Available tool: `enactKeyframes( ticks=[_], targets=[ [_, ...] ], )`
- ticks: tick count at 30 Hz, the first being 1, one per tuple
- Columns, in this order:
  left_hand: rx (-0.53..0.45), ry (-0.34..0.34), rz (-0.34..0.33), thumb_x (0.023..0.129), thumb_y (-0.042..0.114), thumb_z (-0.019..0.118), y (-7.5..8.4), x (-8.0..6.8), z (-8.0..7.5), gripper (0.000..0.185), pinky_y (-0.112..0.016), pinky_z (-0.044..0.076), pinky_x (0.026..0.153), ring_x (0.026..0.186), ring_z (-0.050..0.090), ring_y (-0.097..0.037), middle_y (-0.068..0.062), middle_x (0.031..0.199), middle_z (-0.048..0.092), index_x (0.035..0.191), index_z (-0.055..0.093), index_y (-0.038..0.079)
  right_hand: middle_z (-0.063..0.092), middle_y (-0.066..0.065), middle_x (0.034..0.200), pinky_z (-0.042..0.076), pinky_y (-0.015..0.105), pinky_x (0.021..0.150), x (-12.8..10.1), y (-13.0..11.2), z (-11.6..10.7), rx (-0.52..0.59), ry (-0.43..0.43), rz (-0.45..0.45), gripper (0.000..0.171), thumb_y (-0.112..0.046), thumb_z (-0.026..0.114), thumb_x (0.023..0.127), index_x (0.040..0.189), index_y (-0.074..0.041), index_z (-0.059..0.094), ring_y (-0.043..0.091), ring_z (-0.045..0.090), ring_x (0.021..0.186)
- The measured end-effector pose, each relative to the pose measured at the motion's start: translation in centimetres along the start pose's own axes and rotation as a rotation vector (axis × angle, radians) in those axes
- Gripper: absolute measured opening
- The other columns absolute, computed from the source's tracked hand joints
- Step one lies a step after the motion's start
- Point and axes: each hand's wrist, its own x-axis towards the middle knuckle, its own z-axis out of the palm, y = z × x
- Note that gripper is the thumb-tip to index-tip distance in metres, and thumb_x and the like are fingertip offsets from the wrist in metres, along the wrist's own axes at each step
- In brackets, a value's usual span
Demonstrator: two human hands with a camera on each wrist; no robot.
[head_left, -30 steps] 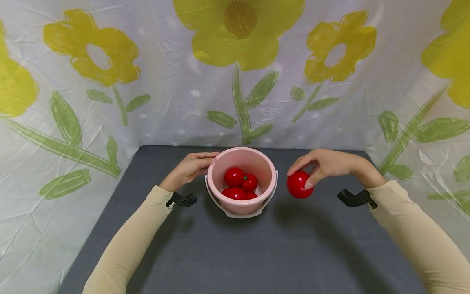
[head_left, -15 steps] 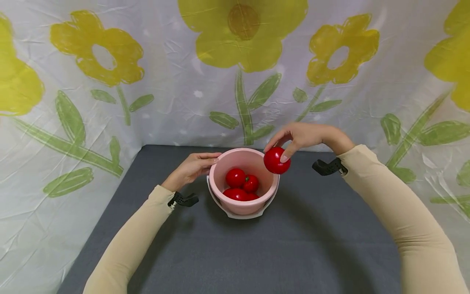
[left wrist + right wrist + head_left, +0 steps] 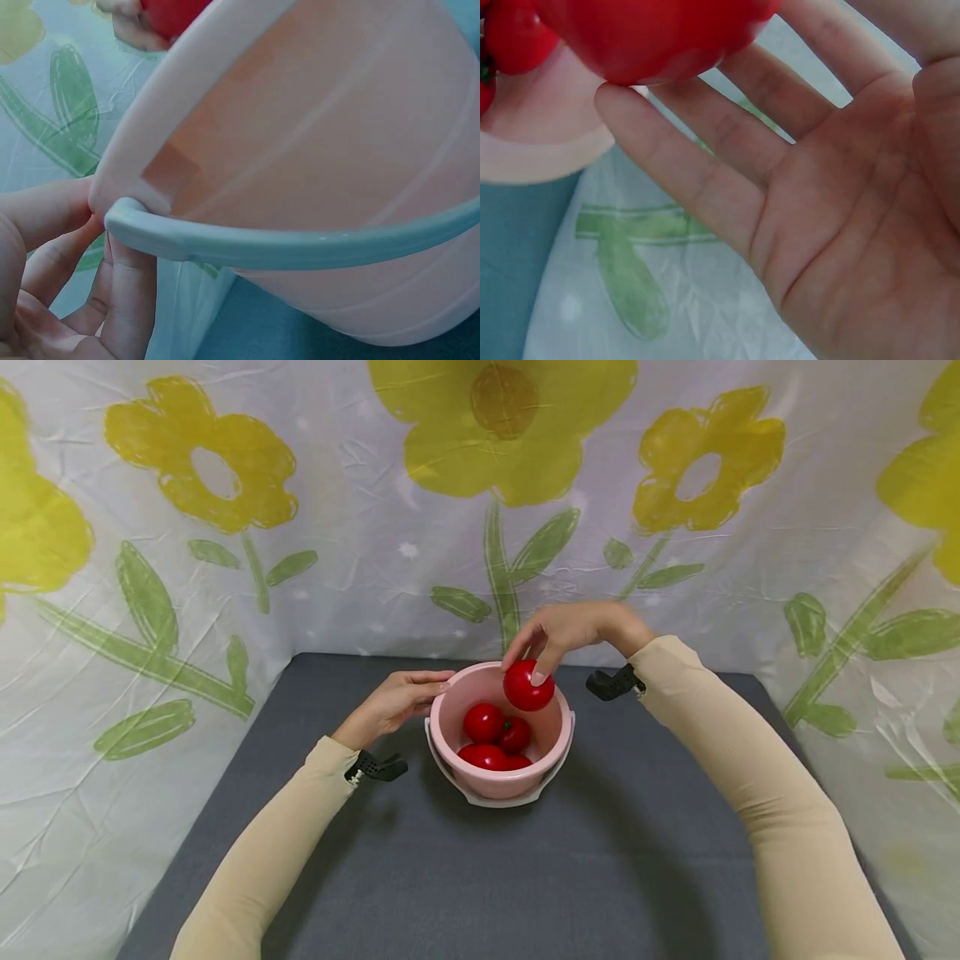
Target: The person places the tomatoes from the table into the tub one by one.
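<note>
In the head view a pink bucket (image 3: 501,784) stands on the dark cloth, its white handle (image 3: 504,802) hanging down at the front. Several red tomatoes (image 3: 483,722) lie inside it. My left hand (image 3: 392,703) holds the bucket's rim from the left; in the left wrist view the thumb and fingers (image 3: 129,300) pinch it beside the handle's end. Over the bucket's opening, at the right back, my right hand (image 3: 573,631) grips another red tomato (image 3: 529,686) from above. The right wrist view shows its fingertips against this tomato (image 3: 660,37), and the thumb is partly out of frame.
Dark grey cloth (image 3: 480,885) covers the table around the bucket. Behind and at both sides hangs a white curtain (image 3: 337,527) printed with yellow flowers. A black strap device (image 3: 378,766) sits on the left wrist, another (image 3: 611,684) on the right.
My right hand has carried its tomato leftward and up, from beside the bucket to over its opening. The left hand has kept its hold on the rim, and the bucket stays in place.
</note>
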Motion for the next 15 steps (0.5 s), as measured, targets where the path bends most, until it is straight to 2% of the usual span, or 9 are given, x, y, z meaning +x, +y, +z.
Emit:
enactKeyframes(
  ticks=[4, 10, 15],
  targets=[
    [-0.004, -0.006, 0.005, 0.098, 0.013, 0.063, 0.0, -0.1, 0.1, 0.046, -0.024, 0.061, 0.079, 0.092, 0.072, -0.004, 0.003, 0.118, 0.072, 0.142, 0.053, 0.002, 0.062, 0.009, 0.134, 0.058, 0.038, 0.095, 1.3, 0.3, 0.3, 0.009, -0.054, -0.004, 0.050, -0.016, 0.077, 0.085, 0.133, -0.012, 0.063, 0.024, 0.063, 0.118],
    [0.005, -0.018, 0.001, 0.097, 0.016, 0.064, 0.1, -0.1, 0.2, 0.048, -0.024, 0.061, 0.081, 0.094, 0.072, -0.004, -0.010, 0.138, 0.063, 0.142, 0.053, 0.005, 0.063, 0.010, 0.133, 0.059, 0.039, 0.093, 2.1, 0.4, 0.8, 0.046, -0.108, 0.016, 0.052, -0.014, 0.076, 0.086, 0.135, -0.007, 0.061, 0.024, 0.064, 0.115],
    [0.003, -0.020, -0.002, 0.097, 0.017, 0.064, 0.1, -0.1, 0.2, 0.048, -0.024, 0.061, 0.082, 0.095, 0.072, -0.004, -0.015, 0.144, 0.056, 0.143, 0.053, 0.005, 0.059, 0.016, 0.139, 0.060, 0.040, 0.090, 2.0, 0.4, 0.6, 0.059, -0.098, 0.048, 0.049, -0.011, 0.072, 0.089, 0.136, -0.004, 0.059, 0.021, 0.063, 0.115]
  ],
)
